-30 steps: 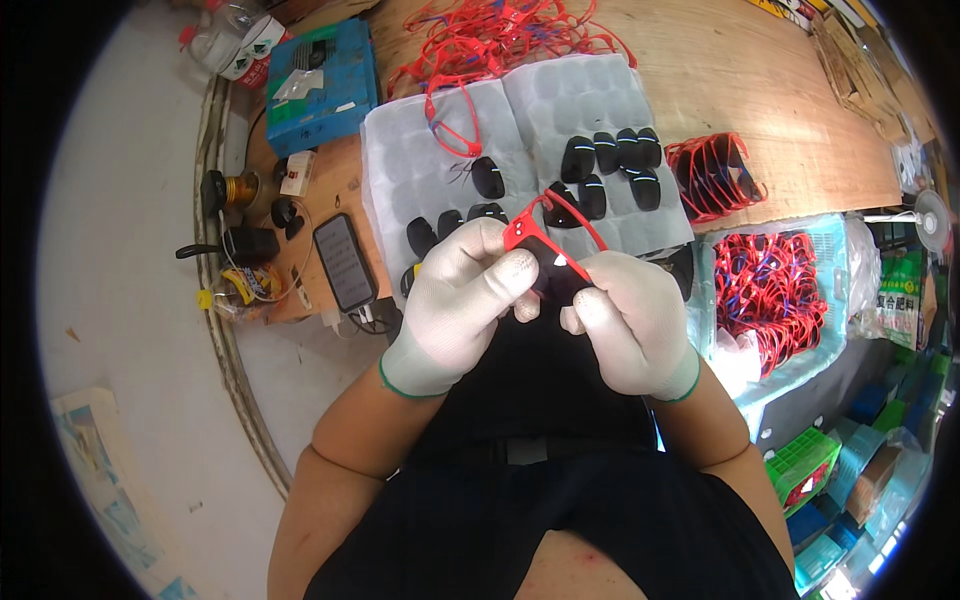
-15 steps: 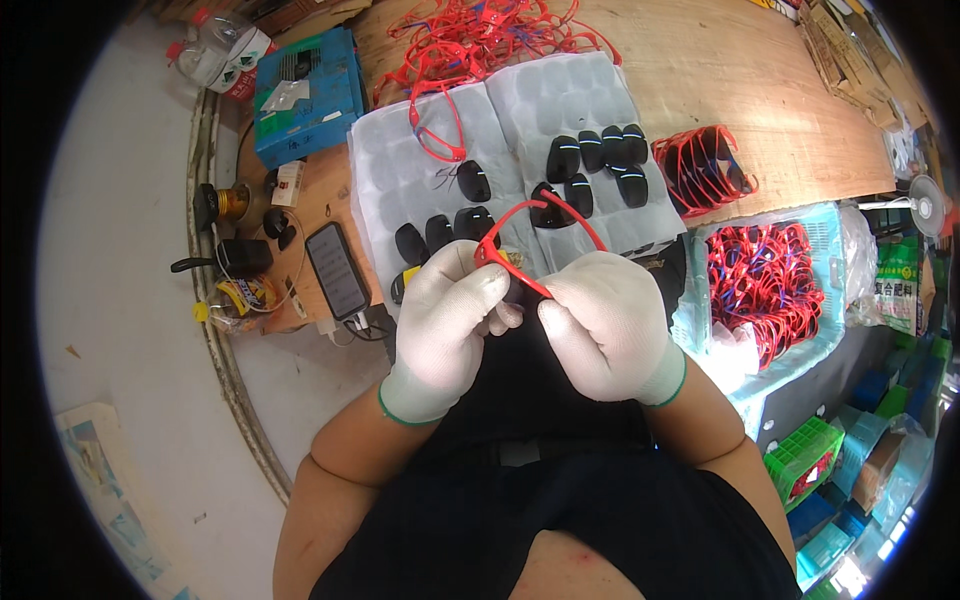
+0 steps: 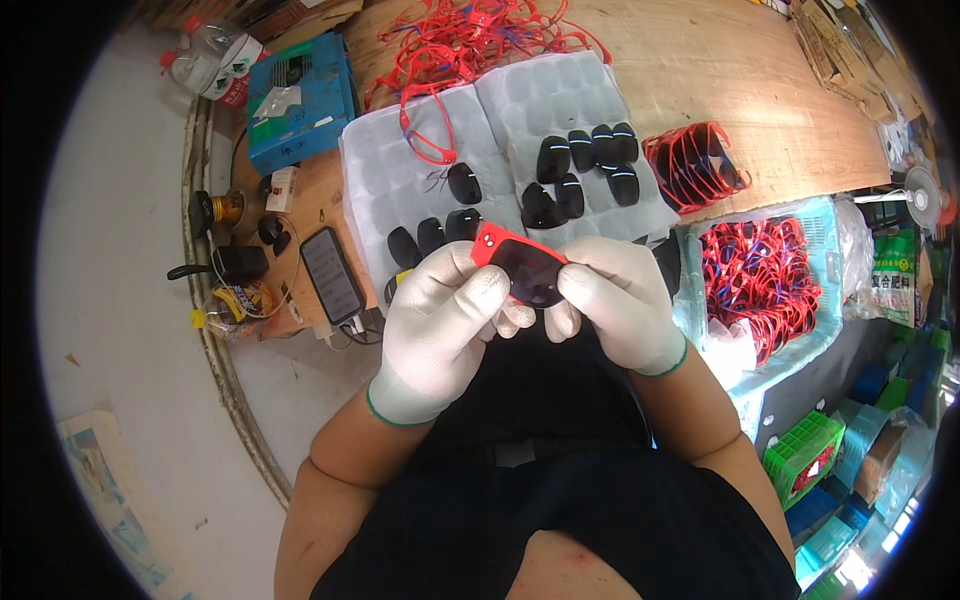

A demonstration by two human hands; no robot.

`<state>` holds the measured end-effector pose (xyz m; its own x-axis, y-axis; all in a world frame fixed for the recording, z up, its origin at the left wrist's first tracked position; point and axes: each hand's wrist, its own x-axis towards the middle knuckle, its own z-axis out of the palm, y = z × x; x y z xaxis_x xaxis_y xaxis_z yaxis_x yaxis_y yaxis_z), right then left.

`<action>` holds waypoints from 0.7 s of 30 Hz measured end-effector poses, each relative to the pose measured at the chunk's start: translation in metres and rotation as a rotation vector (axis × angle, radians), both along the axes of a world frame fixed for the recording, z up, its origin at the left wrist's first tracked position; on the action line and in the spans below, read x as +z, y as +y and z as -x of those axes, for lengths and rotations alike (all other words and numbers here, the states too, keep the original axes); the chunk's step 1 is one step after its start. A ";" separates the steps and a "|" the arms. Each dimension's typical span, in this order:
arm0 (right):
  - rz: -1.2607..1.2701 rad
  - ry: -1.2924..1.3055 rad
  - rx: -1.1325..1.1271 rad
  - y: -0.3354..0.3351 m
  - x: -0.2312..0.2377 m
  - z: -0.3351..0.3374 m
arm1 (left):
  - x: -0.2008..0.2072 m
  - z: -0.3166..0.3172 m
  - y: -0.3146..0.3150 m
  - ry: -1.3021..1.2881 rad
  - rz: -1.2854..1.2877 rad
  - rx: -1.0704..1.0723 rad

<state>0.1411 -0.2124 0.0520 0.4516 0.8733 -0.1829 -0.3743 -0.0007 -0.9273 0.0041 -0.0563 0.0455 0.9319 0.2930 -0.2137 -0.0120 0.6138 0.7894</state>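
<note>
Hands [image 3: 435, 328] [image 3: 628, 308] gripping sunglasses [image 3: 527, 273], pen-marked tray [image 3: 385, 165], labelled bottles [image 3: 232, 62]

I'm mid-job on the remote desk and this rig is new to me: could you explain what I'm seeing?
No machine here: you're looking down through a fisheye camera worn on someone's head. The white-gloved left hand and right hand hold a red glasses frame and a dark lens. On the wooden table are white dimpled trays carrying loose dark lenses, a heap of red frames and a phone. A light-blue basket at the right holds more red frames.
</note>
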 end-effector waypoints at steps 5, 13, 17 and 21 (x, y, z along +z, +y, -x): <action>0.020 -0.135 -0.016 0.004 -0.007 0.003 | -0.001 0.002 -0.001 -0.001 0.006 0.044; 0.057 -0.583 0.014 0.007 0.004 0.007 | -0.012 -0.002 0.007 0.065 -0.032 0.056; 0.066 -0.605 0.023 0.008 0.011 0.010 | -0.016 0.000 0.009 0.090 -0.030 0.031; 0.152 -0.691 0.102 -0.002 0.011 0.006 | -0.005 0.000 0.000 0.084 -0.209 0.068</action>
